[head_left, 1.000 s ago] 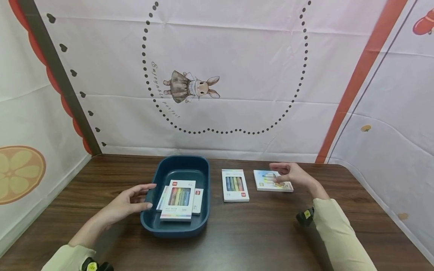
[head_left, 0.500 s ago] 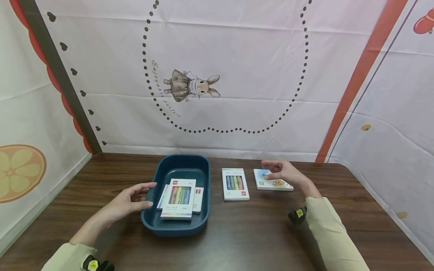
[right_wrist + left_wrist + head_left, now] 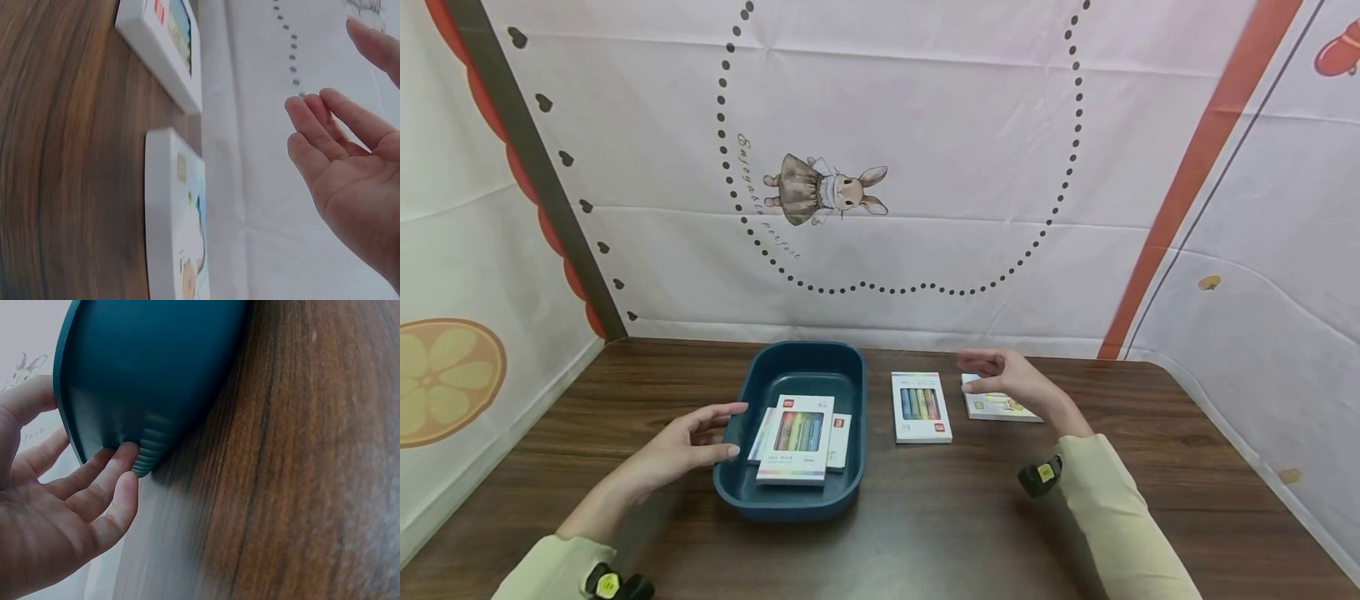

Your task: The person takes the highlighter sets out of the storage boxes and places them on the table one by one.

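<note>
My left hand (image 3: 681, 442) rests its fingertips against the left side of a dark blue plastic bin (image 3: 801, 510). In the left wrist view, the fingers touch the bin's outer wall (image 3: 156, 362) and the thumb meets its rim. Inside the bin, a white box of coloured sticks, probably crayons (image 3: 797, 433), lies over other white boxes, partly hidden. My right hand (image 3: 1011, 383) hovers with nothing in its fingers, over the left end of a flat box with a blue picture (image 3: 1000, 407). Just left of that hand, another windowed crayon box (image 3: 921, 408) lies on the table.
The brown wood-grain table (image 3: 925, 533) carries everything. Behind it hangs a white printed cloth (image 3: 955, 167) with a rabbit picture. More cloth (image 3: 1247, 333) encloses the right side, and the left side likewise.
My right hand has moved left across the picture box, toward the windowed crayon box, staying above the table. The left hand and the bin have stayed in place.
</note>
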Tool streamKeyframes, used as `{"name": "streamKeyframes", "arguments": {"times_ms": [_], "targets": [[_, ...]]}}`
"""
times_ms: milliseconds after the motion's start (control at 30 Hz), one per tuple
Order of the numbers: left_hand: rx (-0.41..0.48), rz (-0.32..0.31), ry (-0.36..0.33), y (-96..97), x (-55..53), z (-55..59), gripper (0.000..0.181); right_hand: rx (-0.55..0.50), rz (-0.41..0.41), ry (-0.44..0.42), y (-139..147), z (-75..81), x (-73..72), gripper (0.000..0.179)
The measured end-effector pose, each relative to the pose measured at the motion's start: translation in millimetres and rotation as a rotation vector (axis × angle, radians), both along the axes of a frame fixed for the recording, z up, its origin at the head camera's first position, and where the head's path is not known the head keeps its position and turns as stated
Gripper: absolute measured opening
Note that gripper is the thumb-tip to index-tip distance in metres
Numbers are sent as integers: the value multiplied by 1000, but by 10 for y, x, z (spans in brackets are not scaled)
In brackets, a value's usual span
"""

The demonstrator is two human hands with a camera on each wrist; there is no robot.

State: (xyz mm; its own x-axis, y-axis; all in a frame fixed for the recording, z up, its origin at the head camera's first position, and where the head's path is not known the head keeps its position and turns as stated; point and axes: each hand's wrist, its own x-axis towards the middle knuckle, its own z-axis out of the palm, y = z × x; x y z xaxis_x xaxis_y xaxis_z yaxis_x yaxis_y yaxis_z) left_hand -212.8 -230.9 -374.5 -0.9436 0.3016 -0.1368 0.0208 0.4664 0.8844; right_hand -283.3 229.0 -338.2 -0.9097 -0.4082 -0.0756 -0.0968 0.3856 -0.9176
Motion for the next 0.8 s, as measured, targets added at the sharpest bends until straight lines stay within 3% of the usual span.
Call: {"name": "streamKeyframes", "arguments": {"times_ms": [800], "targets": [[9,-2,4,1,-1,-9,64,-77,110,31,-519,79,84,65]]}}
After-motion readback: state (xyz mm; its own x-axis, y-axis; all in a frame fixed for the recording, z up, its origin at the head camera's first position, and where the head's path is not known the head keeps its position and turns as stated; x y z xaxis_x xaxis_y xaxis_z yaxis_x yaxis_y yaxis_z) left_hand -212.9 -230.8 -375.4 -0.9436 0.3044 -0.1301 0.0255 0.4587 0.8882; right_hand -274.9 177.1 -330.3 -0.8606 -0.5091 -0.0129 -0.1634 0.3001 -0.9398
